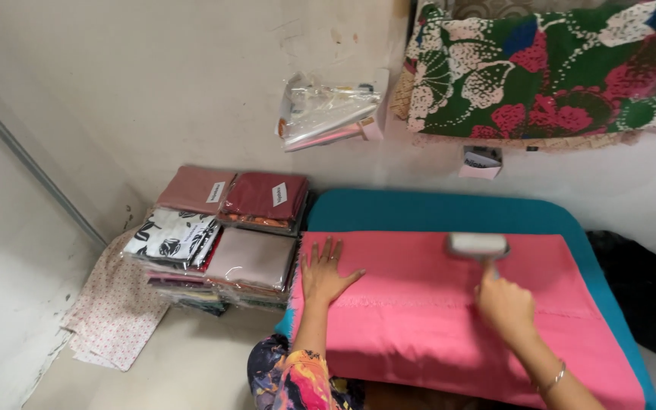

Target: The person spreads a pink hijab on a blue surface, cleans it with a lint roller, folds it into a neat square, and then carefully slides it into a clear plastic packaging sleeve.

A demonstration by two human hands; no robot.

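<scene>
On the blue table (449, 209) lies a pink cloth (419, 304), its left edge by the table's edge | left hand (325, 275) flat, fingers spread, near that edge | right hand (504, 304) closed around a grey brush (478, 245) | bare cloth between hands | packed cloths (222, 235) stacked left on the floor | flowery cloth (548, 68) hangs on the wall

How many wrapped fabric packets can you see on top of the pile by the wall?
4 show on top: a dusty pink packet and a maroon packet at the back, a black-and-white patterned packet and a beige packet in front. More lie stacked beneath, partly hidden.
</scene>
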